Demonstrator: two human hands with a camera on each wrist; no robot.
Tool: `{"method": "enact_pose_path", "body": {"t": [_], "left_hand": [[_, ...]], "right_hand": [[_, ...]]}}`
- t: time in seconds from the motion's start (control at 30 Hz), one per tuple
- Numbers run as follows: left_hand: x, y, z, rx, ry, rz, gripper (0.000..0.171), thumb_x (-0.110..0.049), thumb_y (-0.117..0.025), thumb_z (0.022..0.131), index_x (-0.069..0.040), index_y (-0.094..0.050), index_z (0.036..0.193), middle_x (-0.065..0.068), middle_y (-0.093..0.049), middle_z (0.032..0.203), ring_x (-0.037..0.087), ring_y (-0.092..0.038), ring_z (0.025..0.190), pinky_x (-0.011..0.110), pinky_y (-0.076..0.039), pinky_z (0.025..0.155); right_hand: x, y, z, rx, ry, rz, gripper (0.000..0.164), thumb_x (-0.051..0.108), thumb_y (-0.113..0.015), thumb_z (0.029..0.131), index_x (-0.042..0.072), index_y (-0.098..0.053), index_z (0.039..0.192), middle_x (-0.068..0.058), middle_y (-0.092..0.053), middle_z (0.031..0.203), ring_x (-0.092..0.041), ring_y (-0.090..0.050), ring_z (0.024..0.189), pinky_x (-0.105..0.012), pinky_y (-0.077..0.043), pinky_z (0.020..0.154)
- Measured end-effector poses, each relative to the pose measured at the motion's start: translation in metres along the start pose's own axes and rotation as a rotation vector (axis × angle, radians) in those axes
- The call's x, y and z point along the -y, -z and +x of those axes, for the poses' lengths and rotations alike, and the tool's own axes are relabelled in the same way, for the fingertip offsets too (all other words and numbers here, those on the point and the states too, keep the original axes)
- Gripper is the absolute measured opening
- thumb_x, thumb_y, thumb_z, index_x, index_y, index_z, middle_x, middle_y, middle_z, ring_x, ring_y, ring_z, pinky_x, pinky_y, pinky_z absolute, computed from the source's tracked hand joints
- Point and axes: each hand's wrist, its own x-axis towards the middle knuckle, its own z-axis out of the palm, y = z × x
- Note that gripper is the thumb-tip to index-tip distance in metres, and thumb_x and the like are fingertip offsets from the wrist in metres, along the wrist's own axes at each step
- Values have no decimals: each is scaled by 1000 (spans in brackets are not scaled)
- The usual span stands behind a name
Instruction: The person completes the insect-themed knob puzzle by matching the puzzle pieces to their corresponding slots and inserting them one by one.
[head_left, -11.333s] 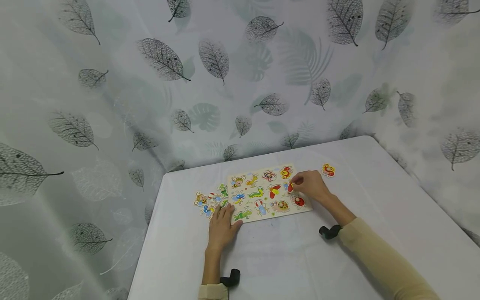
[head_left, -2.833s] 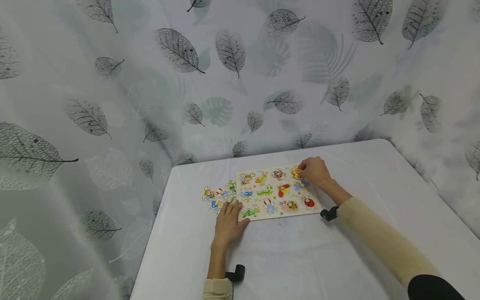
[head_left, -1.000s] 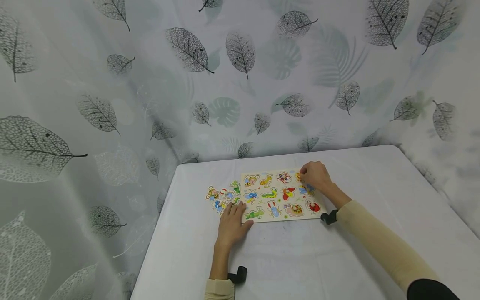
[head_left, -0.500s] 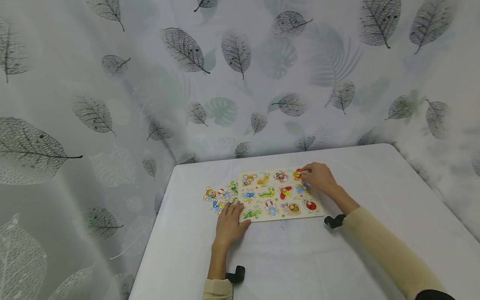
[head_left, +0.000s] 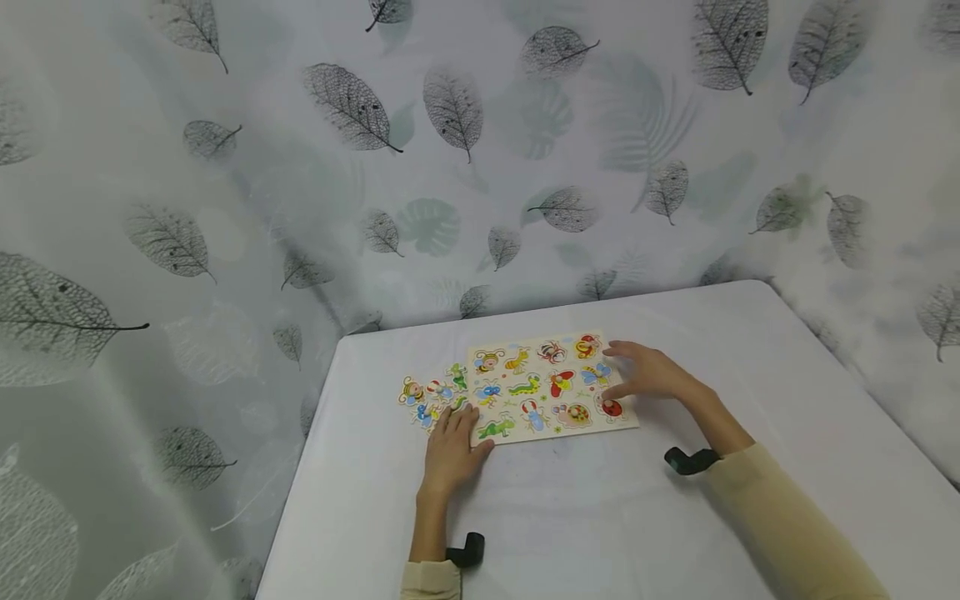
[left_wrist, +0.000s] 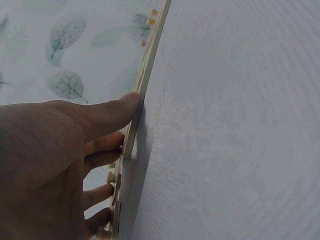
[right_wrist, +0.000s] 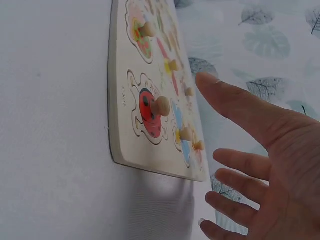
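Observation:
A wooden peg puzzle board (head_left: 510,408) with insect pictures lies on the white table. My left hand (head_left: 447,458) rests at its lower left corner, fingers relaxed. In the left wrist view the thumb (left_wrist: 131,102) touches the board's edge. My right hand (head_left: 651,372) hovers at the right edge, holding nothing, with thumb and fingers spread apart. Nearest to it are a red and yellow insect piece (head_left: 587,346), a blue-winged piece (head_left: 597,374) and a ladybug piece (right_wrist: 150,122). The right wrist view shows wooden knobs (right_wrist: 160,106) standing up from pieces in the board.
Left of the board lie several loose pieces: a bee (head_left: 410,391), a blue insect (head_left: 425,414), a red, white and blue one (head_left: 439,389) and a green one (head_left: 457,375), partly behind the left hand. A leaf-patterned curtain (head_left: 480,200) hangs behind the table (head_left: 555,517).
My right hand has let go of the red and yellow piece at the board's upper right and drawn back, fingers spreading. That piece lay right of the board earlier. The left hand stays put.

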Motion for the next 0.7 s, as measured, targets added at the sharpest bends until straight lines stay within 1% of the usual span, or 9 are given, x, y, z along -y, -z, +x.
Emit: {"method": "enact_pose_path", "body": {"t": [0.1, 0.2, 0.33, 0.4, 0.5, 0.57, 0.7], "left_hand": [[0, -2, 0, -2, 8, 4, 65, -34, -75, 95, -5, -55, 150, 15, -49, 158, 44, -31, 152, 62, -28, 122], [-1, -3, 0, -1, 11, 1, 65, -34, -76, 95, -6, -55, 150, 15, -49, 158, 44, -31, 152, 63, -28, 122], [-1, -3, -1, 2, 11, 2, 65, -34, -76, 94, -6, -55, 150, 15, -49, 158, 44, -32, 152, 64, -29, 121], [-1, -4, -1, 2, 10, 7, 66, -33, -76, 94, -5, -55, 149, 16, -50, 158, 44, -32, 151, 64, -30, 121], [-2, -5, -1, -11, -5, 5, 65, -33, -77, 94, -4, -56, 149, 16, -50, 157, 46, -34, 150, 65, -31, 120], [0, -8, -1, -34, -24, 4, 64, -33, -76, 94, -5, -56, 148, 17, -51, 156, 46, -34, 150, 65, -31, 119], [0, -6, 0, -35, -23, -9, 64, -32, -76, 95, -5, -56, 148, 16, -50, 157, 47, -33, 150, 66, -30, 119]], "right_hand": [[-3, -3, -7, 46, 11, 1, 102, 50, -91, 76, 2, -48, 154, -23, -33, 166, -51, -26, 152, -73, -27, 116], [-8, -7, -13, 62, 23, -2, 106, 50, -93, 74, 2, -45, 156, -21, -34, 166, -50, -27, 152, -71, -27, 118], [-16, -15, -16, 58, 51, 14, 108, 48, -95, 71, 2, -46, 155, -19, -36, 166, -49, -26, 153, -70, -25, 119], [-21, -19, -18, 54, 66, 27, 109, 48, -95, 70, 1, -46, 155, -20, -35, 166, -50, -25, 153, -71, -25, 119], [-28, -23, -19, 43, 74, 58, 111, 49, -96, 69, 2, -45, 156, -19, -33, 167, -48, -23, 154, -71, -23, 120], [-32, -25, -20, 35, 88, 68, 112, 50, -96, 69, 3, -44, 157, -20, -32, 167, -49, -22, 154, -72, -22, 119], [-36, -27, -18, 22, 111, 75, 112, 48, -96, 69, 5, -44, 158, -18, -30, 169, -48, -20, 155, -71, -22, 120]]}}
